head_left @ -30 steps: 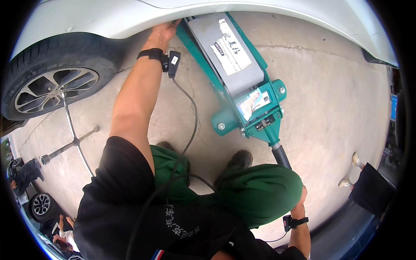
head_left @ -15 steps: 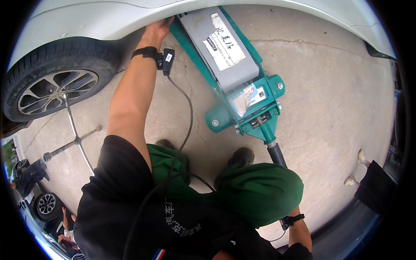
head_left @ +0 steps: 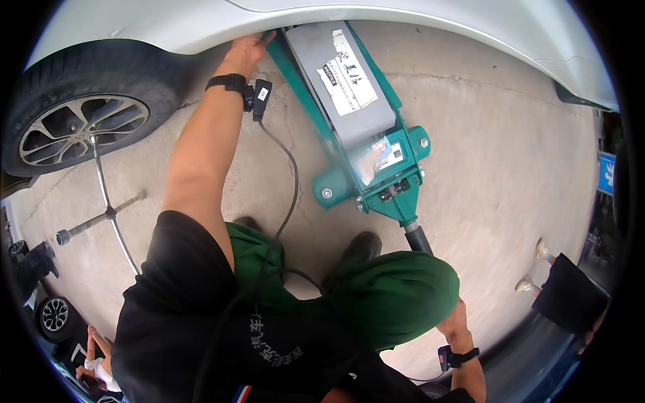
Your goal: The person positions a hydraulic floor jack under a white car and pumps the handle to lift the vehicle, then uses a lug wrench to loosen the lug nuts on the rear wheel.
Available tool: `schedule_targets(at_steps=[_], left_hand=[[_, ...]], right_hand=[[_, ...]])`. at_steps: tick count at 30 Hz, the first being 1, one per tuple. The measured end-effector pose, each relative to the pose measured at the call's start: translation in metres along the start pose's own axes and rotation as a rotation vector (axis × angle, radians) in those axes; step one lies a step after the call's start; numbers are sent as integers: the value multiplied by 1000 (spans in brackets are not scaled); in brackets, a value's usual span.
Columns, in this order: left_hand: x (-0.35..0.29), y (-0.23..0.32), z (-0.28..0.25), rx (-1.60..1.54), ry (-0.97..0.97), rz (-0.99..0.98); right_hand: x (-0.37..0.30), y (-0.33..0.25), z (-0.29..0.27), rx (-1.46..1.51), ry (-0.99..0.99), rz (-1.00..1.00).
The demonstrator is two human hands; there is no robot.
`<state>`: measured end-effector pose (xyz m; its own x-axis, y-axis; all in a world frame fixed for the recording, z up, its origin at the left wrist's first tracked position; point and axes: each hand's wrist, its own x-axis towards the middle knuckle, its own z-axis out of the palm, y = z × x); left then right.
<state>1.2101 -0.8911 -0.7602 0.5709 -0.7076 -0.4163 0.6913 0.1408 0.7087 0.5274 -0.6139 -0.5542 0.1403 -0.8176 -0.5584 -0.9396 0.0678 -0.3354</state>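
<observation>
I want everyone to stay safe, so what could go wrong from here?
The left hand is at the lower edge of the car, beside the jack, so it might get pinched. The cross-shaped wrench sticks out from the wheel and could be knocked. The black cable, hanging loose, might snag.

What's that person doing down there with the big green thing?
Someone is crouching beside a pale car with a big green jack, which reaches under the car's edge. Their left hand is at the jack's far end, close to the car. Their right hand is down beside the knee, partly hidden, so I can't tell if it holds the jack's handle. A cross-shaped wrench has one end on the car's wheel.
</observation>
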Motion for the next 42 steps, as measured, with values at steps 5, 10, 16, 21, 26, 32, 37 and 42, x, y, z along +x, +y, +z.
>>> schedule_targets(at_steps=[5, 10, 16, 21, 26, 32, 37, 42], left_hand=[[5, 5, -7, 71, -11, 13], [-1, 0, 14, 15, 8, -17], [13, 0, -1, -2, 12, -39], [5, -2, 8, 4, -13, -46], [9, -2, 4, -12, -46, -72], [10, 2, 1, 27, -111, -162], [-15, 10, 13, 178, -46, -164], [-94, -1, 34, 395, 29, -399]], right_hand=[[-39, -35, -72, -382, -162, 335], [-40, -11, -45, -433, -93, 286], [-33, 13, -20, -440, -46, 274], [-34, 3, -16, -480, -65, 370], [-33, 6, -16, -472, -81, 372], [-31, 3, -20, -474, -99, 369], [-26, 3, -22, -408, -123, 358], [-30, 12, -26, -369, -172, 330]])
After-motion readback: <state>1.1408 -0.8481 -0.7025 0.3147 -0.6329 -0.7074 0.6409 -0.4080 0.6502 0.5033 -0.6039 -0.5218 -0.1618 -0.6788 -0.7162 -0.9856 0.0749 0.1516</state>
